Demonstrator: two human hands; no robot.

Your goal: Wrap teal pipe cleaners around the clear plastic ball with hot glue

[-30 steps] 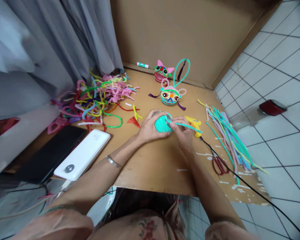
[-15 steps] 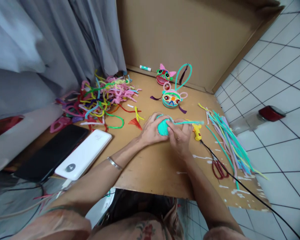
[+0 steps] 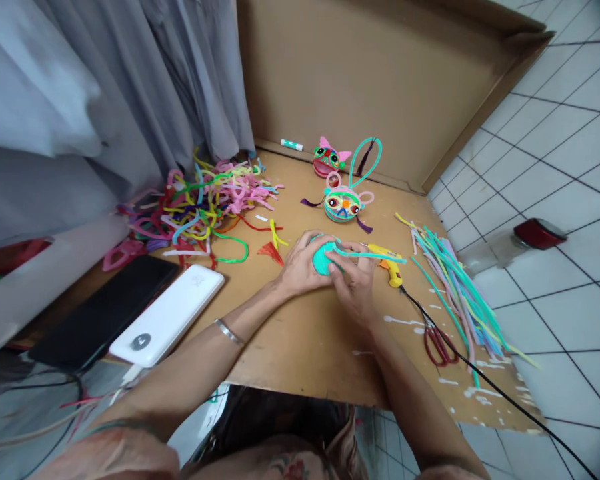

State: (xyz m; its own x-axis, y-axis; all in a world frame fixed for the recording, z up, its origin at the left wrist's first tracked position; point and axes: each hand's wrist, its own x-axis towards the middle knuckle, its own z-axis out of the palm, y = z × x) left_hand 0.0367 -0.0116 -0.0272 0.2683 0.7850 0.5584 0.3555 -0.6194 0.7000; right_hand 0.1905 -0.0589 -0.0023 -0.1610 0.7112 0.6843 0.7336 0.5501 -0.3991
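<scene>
A teal ball point(image 3: 322, 259) wound from pipe cleaner rests on the brown board point(image 3: 310, 333). My left hand point(image 3: 299, 265) cups it from the left with the fingers curled round it. My right hand point(image 3: 356, 280) presses on its right side and pinches a teal pipe cleaner point(image 3: 375, 254) whose free end sticks out to the right. A yellow glue gun point(image 3: 387, 263) lies just beyond my right hand.
Two finished pipe-cleaner faces point(image 3: 343, 202) point(image 3: 328, 159) stand further back. A tangle of coloured pipe cleaners point(image 3: 207, 200) lies at the left, straight ones point(image 3: 455, 280) at the right. Red scissors point(image 3: 437, 341), a white power bank point(image 3: 167, 317) and a black phone point(image 3: 100, 313) lie near the front.
My right hand has moved over the ball's right side, and the pipe cleaner's free end has swung a little. The view has shifted slightly.
</scene>
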